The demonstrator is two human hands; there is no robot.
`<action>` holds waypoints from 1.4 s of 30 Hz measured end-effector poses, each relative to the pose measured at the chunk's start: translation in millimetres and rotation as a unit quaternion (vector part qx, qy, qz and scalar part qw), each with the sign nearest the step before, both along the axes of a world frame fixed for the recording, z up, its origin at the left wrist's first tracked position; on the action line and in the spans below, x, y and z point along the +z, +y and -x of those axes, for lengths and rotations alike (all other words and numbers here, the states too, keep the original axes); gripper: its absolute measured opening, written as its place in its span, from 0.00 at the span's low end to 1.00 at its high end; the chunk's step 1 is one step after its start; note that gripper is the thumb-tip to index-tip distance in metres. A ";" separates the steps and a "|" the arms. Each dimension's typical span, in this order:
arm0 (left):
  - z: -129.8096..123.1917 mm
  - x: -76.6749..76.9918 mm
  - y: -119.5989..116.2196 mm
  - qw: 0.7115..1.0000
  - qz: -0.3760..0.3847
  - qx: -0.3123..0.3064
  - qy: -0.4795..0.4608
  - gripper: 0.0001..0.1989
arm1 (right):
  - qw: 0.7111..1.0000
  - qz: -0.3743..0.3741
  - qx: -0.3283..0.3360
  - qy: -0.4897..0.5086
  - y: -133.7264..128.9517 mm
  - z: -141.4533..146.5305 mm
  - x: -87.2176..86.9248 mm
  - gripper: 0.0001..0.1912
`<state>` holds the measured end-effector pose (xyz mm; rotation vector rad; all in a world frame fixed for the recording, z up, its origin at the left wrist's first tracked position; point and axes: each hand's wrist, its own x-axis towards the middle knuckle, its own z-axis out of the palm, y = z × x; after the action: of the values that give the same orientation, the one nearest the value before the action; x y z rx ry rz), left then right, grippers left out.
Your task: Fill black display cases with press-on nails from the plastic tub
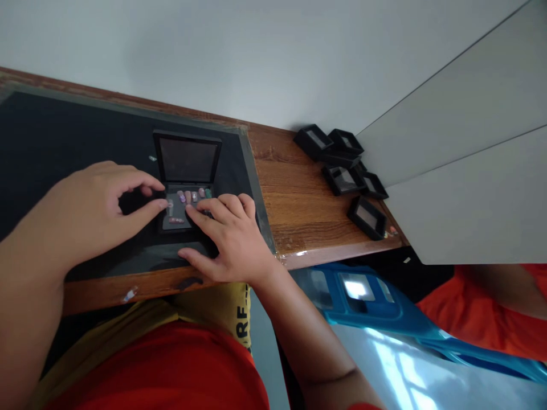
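An open black box (166,225) with a clear-windowed lid (188,159) raised at the back stands on the dark mat. On its grey insert lie several press-on nails (195,196) in pink, purple and green, with one more nail (175,220) lying sideways near the front. My left hand (102,210) is at the box's left side, thumb and index finger apart; the thumb tip is by a pale nail (170,206). From the right, my right hand (233,236) reaches over the box with fingers spread, its index fingertip at the insert. Its palm side is hidden, as are some nails under it.
Several black windowed boxes (342,179) are grouped on the wooden tabletop (294,199) to the right, near a white panel. A tiny piece (152,158) lies on the dark mat (77,136). Below right are a blue plastic chair (384,307) and another person's orange clothing (482,324).
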<state>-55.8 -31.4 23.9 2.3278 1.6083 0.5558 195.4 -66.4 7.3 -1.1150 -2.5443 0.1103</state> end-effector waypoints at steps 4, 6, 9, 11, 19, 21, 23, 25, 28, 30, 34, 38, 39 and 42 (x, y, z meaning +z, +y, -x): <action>-0.2 -6.9 1.7 0.999 0.018 -0.043 0.002 0.17 | 1.000 0.016 -0.003 -0.005 0.5 0.2 0.2 0.36; -1.0 -8.7 1.3 0.999 0.018 -0.048 0.001 0.17 | 1.000 0.018 -0.003 0.000 0.5 0.2 0.6 0.36; -2.8 -9.7 1.3 0.998 0.019 -0.058 -0.002 0.16 | 1.000 0.014 0.005 0.019 0.1 -1.2 2.6 0.34; -4.4 -10.4 1.9 0.998 0.009 -0.066 -0.010 0.17 | 0.999 0.013 0.006 0.035 -0.3 -3.6 5.0 0.31; -6.8 -14.4 2.9 0.995 -0.040 -0.086 -0.019 0.18 | 0.985 -0.013 -0.123 0.121 3.2 -12.1 7.4 0.14; -7.0 -15.3 3.1 0.994 -0.056 -0.088 -0.010 0.20 | 0.984 -0.015 -0.136 0.116 4.8 -11.5 5.4 0.13; -7.9 -16.4 3.8 0.994 -0.078 -0.081 -0.009 0.22 | 0.985 -0.015 -0.134 0.109 5.8 -10.7 3.8 0.12; -9.1 -17.5 4.5 0.993 -0.085 -0.081 -0.008 0.22 | 0.986 -0.016 -0.128 0.109 6.3 -10.2 2.7 0.13; -11.0 -18.3 4.6 0.993 -0.087 -0.081 -0.014 0.21 | 0.985 -0.016 -0.130 0.115 7.0 -10.2 1.8 0.12; -12.1 -18.1 3.6 0.993 -0.086 -0.076 -0.019 0.21 | 0.984 -0.011 -0.133 0.117 7.3 -10.5 1.2 0.11; -13.7 -18.2 0.9 0.995 -0.064 -0.074 -0.018 0.20 | 0.984 -0.008 -0.129 0.120 7.7 -10.9 0.6 0.11; -13.8 -21.2 1.3 0.995 -0.061 -0.075 -0.028 0.19 | 0.985 -0.011 -0.127 0.114 7.7 -10.7 0.9 0.11; -13.8 -22.0 1.7 0.995 -0.059 -0.076 -0.025 0.19 | 0.985 -0.009 -0.128 0.112 7.7 -10.6 1.1 0.11; -14.3 -23.7 2.2 0.994 -0.070 -0.079 -0.014 0.21 | 0.986 -0.002 -0.131 0.107 7.4 -10.0 2.2 0.10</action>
<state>-41.5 -29.2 0.2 2.5090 1.3977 0.6799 205.3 -59.0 9.5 -1.3473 -2.1898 0.1496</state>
